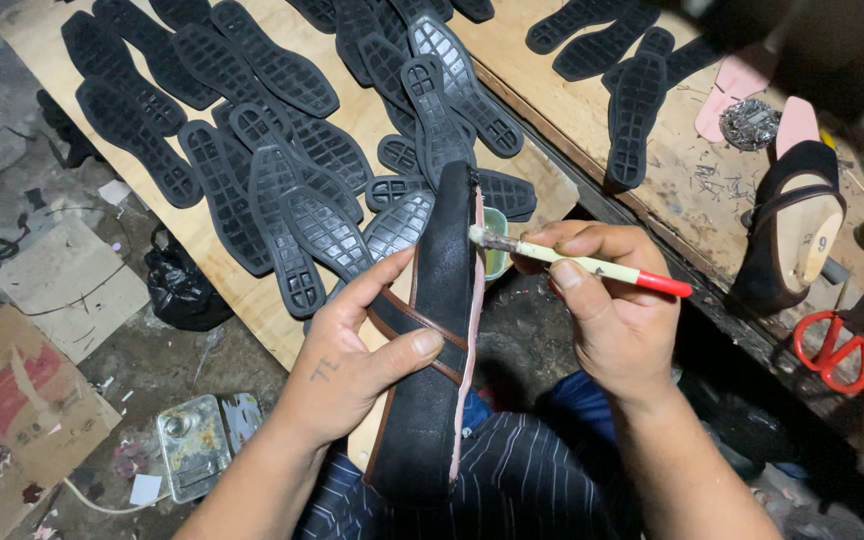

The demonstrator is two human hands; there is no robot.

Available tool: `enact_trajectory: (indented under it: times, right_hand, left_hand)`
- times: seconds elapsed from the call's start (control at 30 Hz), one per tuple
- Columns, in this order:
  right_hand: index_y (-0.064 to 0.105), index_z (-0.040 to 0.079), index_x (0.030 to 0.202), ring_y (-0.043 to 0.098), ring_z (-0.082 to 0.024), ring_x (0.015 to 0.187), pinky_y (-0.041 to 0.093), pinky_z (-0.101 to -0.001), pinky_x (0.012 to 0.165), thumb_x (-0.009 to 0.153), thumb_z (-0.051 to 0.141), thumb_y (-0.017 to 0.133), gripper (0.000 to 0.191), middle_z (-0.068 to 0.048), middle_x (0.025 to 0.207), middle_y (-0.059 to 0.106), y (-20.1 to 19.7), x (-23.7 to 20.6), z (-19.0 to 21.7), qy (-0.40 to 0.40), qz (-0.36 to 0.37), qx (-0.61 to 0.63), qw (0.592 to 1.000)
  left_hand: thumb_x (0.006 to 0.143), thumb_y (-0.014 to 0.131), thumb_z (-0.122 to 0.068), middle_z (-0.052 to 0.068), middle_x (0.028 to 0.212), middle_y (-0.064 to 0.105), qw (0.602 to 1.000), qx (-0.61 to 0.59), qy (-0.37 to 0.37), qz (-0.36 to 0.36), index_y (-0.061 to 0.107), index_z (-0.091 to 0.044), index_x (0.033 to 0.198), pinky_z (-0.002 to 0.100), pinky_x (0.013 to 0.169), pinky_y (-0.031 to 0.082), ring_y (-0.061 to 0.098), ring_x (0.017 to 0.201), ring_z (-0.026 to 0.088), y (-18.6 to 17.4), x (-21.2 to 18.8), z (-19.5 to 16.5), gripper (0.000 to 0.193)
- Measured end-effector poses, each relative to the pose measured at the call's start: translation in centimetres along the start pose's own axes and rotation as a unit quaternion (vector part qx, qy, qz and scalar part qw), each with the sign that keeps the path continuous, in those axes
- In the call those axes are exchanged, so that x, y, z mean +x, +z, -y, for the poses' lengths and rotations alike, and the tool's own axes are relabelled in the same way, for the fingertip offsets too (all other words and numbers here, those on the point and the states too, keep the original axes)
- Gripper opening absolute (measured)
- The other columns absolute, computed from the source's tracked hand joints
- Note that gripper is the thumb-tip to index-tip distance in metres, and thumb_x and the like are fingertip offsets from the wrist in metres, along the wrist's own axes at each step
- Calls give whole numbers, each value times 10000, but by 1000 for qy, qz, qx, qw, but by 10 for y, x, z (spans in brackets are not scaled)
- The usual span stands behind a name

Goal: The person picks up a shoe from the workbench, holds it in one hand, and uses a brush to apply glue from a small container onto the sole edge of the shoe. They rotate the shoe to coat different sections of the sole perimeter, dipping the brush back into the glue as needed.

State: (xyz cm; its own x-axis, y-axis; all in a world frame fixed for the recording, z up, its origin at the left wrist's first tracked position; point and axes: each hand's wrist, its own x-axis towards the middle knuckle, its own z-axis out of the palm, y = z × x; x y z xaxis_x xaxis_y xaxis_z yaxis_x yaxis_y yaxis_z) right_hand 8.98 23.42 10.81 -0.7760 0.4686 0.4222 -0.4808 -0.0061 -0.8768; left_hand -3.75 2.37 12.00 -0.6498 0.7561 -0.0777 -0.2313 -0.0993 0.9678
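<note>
The left hand (357, 350) is closed around a black sandal (442, 330) at the centre of the frame, thumb across its brown straps (407, 318), fingers wrapped behind — the sandal stands on edge, running from the lower centre up to mid-frame, with a pink edge (473, 300) along its right side. The right hand (602, 300), right of centre, pinches a small brush (572, 262) with a pale handle and red end; the bristle tip touches the pink edge near the sandal's upper end. A green container (496, 250) sits just behind the brush tip. Black rubber soles (282, 150) cover the wooden board (242, 290) in the upper left. Red scissors (832, 345) lie at the right edge, below a wedge sandal (792, 230).
</note>
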Motion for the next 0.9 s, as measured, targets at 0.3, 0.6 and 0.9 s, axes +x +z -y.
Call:
enact_trajectory:
  times: [0.3, 0.6, 0.9]
  right_hand:
    - [576, 21, 1228, 642, -235, 1146, 527, -400, 1074, 1073, 10, 627, 164, -179, 1198, 650, 2, -3, -3, -8, 13, 1, 1000]
    - [578, 14, 1222, 635, -240, 1166, 516, -411, 1127, 1040, -25, 618, 191, -191, 1201, 639, 2, -9, -3, 4, 13, -5, 1000]
    - [558, 17, 1199, 638, -237, 1146, 522, -414, 1116, 1021, -29, 605, 190, -196, 1249, 648, 0, -21, 1, -10, 42, -72, 996]
  left_hand:
    - [838, 769, -122, 113, 1242, 688, 999, -31, -8, 0, 493, 36, 1499, 315, 985, 537, 658, 1114, 154, -1, 2, 5, 733]
    - [836, 764, -148, 116, 1277, 685, 999, -38, -18, -8, 494, 42, 1491, 317, 1023, 517, 650, 1156, 159, 0, 3, 3, 733]
    - [830, 762, -173, 125, 1285, 683, 998, -47, -28, -20, 480, 41, 1495, 324, 1018, 519, 654, 1156, 169, -2, 4, 6, 753]
